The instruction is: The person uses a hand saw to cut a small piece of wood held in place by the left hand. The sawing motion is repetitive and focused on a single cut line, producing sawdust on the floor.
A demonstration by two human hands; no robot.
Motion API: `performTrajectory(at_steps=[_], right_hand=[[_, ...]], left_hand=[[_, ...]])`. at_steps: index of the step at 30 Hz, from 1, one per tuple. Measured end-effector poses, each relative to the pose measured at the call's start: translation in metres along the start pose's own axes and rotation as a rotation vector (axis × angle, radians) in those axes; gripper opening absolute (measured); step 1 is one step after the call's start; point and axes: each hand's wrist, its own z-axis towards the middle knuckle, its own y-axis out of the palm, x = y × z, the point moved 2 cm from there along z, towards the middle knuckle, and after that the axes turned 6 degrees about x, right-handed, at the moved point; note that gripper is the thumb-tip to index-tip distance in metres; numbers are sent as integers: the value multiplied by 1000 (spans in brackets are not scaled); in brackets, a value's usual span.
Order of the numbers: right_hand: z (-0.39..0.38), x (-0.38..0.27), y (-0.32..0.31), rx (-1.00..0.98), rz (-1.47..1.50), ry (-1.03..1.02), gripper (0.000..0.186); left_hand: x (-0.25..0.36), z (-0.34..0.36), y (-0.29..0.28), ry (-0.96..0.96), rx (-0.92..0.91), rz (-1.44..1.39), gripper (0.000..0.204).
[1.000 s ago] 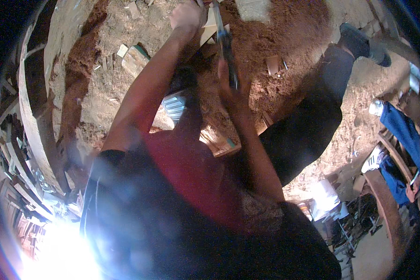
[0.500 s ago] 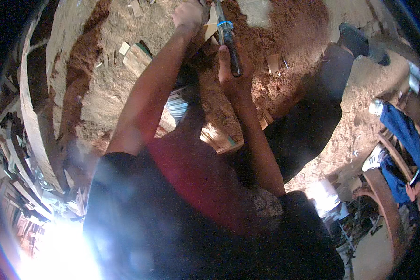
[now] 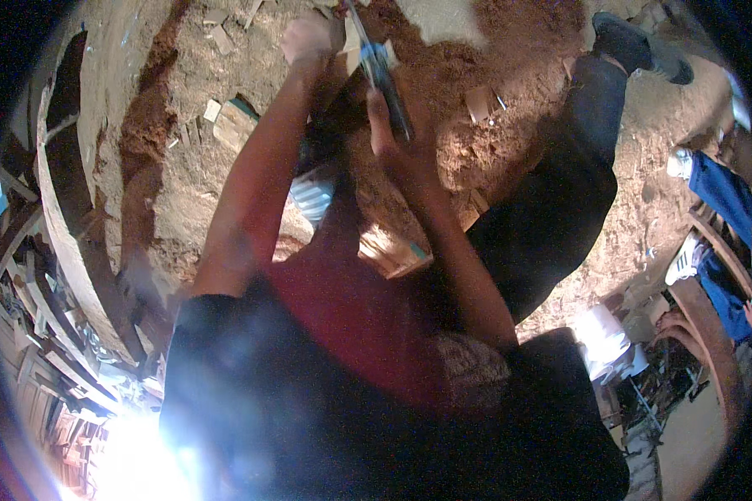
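Note:
My right hand (image 3: 403, 154) is wrapped round the dark handle of a long thin tool (image 3: 382, 77) with a blue band. The thumb lies along the handle, and the tool's far end runs out past the top edge, so its kind does not show. Left of it, my left hand (image 3: 311, 38) is closed in a fist close to the tool's shaft. What it grips, if anything, is hidden. Just below the shaft, between the hands, a pale wooden piece (image 3: 353, 60) shows in part.
Wood offcuts, including a block (image 3: 234, 123) and a brown piece (image 3: 479, 103), lie on the dusty ground. My outstretched leg ends in a dark shoe (image 3: 622, 42). Curved timbers (image 3: 79, 250) stand at left. Another person's blue trouser leg (image 3: 723, 196) is at right, beside a curved plank (image 3: 710, 351).
Both hands and the tool have moved a little to the left, and the tool is more tilted and slightly blurred. The whole view has shifted slightly. Both hands remain closed.

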Motion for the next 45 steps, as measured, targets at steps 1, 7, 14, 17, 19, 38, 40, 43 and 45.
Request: performTrajectory(at_steps=[1,7,14,17,19,38,40,43,45], right_hand=[[-23,12,-7,54,-87,-32,42],[-86,24,1,31,-81,-117,41],[17,-6,7,102,-47,-7,30],[-82,45,-22,87,-155,-123,33],[-128,58,-40,76,-224,-90,39],[-48,74,-5,110,-246,-138,41],[-14,18,20,65,-60,18,36],[-59,20,2,64,-183,-55,39],[-119,41,-28,64,-313,-69,45]], left_hand=[[25,-15,-31,-18,-27,-16,52],[-68,27,27,384,515,376,41],[9,9,9,86,179,-21,45],[-4,15,7,196,244,241,45],[-7,12,19,300,245,401,45],[9,11,19,95,193,-191,50],[-44,15,41,262,383,114,49],[-38,33,35,243,433,104,49],[-3,28,16,155,362,-57,49]])
